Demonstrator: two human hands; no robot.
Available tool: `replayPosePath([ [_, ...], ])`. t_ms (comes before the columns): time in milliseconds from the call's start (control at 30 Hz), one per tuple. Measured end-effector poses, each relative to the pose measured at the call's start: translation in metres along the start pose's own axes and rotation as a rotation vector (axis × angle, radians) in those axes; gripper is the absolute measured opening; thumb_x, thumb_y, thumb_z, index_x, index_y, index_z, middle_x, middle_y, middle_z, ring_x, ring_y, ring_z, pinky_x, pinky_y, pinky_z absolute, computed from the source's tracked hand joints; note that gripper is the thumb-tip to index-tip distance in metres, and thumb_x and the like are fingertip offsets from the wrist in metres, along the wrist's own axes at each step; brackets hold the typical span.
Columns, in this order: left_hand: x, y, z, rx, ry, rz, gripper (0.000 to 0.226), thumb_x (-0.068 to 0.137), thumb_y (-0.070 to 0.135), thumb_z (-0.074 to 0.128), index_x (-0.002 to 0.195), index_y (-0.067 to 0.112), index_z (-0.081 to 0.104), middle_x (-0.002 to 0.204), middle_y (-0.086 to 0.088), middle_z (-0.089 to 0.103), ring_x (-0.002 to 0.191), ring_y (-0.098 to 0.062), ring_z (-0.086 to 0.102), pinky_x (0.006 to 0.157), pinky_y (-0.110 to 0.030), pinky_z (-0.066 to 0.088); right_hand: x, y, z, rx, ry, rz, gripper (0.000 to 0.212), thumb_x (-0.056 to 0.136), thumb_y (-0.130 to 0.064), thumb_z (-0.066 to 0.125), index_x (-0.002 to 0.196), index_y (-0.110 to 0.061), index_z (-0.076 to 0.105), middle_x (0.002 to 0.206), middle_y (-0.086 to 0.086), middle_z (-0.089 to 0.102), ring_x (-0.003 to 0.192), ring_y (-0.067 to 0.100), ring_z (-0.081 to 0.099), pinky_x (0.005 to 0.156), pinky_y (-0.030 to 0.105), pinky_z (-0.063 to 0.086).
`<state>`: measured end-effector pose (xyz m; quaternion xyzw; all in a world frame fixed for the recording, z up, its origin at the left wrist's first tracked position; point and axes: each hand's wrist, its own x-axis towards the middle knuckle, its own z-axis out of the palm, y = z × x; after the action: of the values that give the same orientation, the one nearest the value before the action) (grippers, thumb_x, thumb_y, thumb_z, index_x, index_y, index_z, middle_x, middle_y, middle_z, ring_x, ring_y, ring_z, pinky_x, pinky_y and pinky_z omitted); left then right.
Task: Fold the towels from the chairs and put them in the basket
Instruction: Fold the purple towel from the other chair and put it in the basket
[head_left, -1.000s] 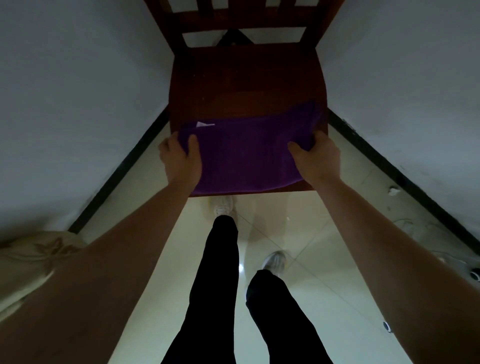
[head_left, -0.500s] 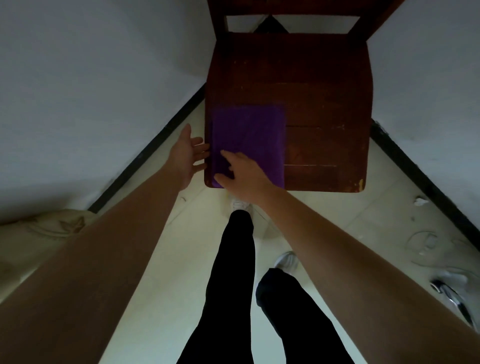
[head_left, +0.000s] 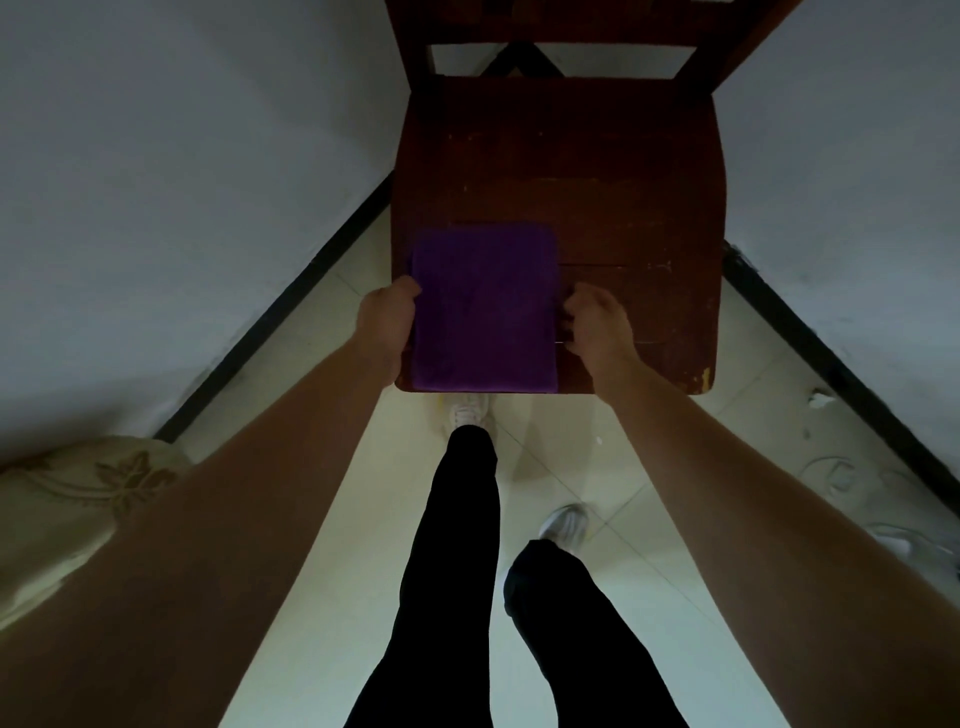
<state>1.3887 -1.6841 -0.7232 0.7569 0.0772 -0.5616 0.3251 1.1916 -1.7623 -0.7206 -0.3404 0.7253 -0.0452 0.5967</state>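
A purple towel (head_left: 484, 309), folded into a neat rectangle, lies on the front left corner of a dark wooden chair (head_left: 613, 171) seat. The left hand (head_left: 387, 325) curls at the towel's left edge — the right hand (head_left: 597, 325) at its right edge, fingers bent. Below the chair's front edge — dark trousers (head_left: 457, 571) and pale shoes (head_left: 467, 410) on a tiled floor (head_left: 649, 525).

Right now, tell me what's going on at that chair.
A person stands over a wooden chair with a purple towel folded into a small rectangle at the seat's front left. The left hand touches the towel's left edge and the right hand, fingers curled, is at its right edge, as if about to lift it. The towel lies flat on the seat. No basket is in view.
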Motion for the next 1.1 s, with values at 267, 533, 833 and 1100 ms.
replayPosePath([
  [267,-0.001,0.004,-0.001,-0.066,-0.16,-0.096,0.048,0.074,0.015,0.068,0.122,0.011,0.063,0.12,-0.011,0.067,0.106,-0.028,0.066,0.08,-0.038,0.058,0.012,-0.001,0.005,0.141,-0.201,0.075,0.028,0.077,-0.025,0.068,0.105,-0.02,0.069,0.104,-0.001,0.07,0.098,0.02,0.067,0.086,0.041,0.057],
  [533,-0.073,0.046,-0.004,-0.114,-0.257,0.018,0.025,0.091,0.012,0.057,0.113,0.02,0.065,0.104,-0.002,0.069,0.091,-0.016,0.067,0.078,-0.033,0.056,-0.035,-0.033,-0.023,0.232,-0.258,0.05,0.027,0.083,-0.023,0.061,0.109,-0.018,0.065,0.108,0.002,0.067,0.097,0.021,0.066,0.078,0.038,0.057],
  [833,-0.221,0.148,0.02,-0.051,-0.469,0.231,0.032,0.099,0.018,0.052,0.13,0.014,0.06,0.124,-0.005,0.068,0.11,-0.019,0.067,0.087,-0.033,0.055,-0.162,-0.142,-0.122,0.367,-0.181,-0.147,0.023,0.089,-0.024,0.05,0.106,-0.021,0.065,0.108,0.003,0.072,0.097,0.022,0.068,0.09,0.042,0.053],
  [1100,-0.371,0.251,0.105,0.129,-0.666,0.597,0.031,0.1,0.018,0.054,0.131,0.014,0.056,0.119,-0.001,0.07,0.105,-0.016,0.069,0.086,-0.037,0.057,-0.302,-0.218,-0.269,0.461,0.058,-0.437,0.023,0.092,-0.021,0.046,0.108,-0.017,0.061,0.109,0.005,0.065,0.103,0.024,0.063,0.094,0.046,0.052],
])
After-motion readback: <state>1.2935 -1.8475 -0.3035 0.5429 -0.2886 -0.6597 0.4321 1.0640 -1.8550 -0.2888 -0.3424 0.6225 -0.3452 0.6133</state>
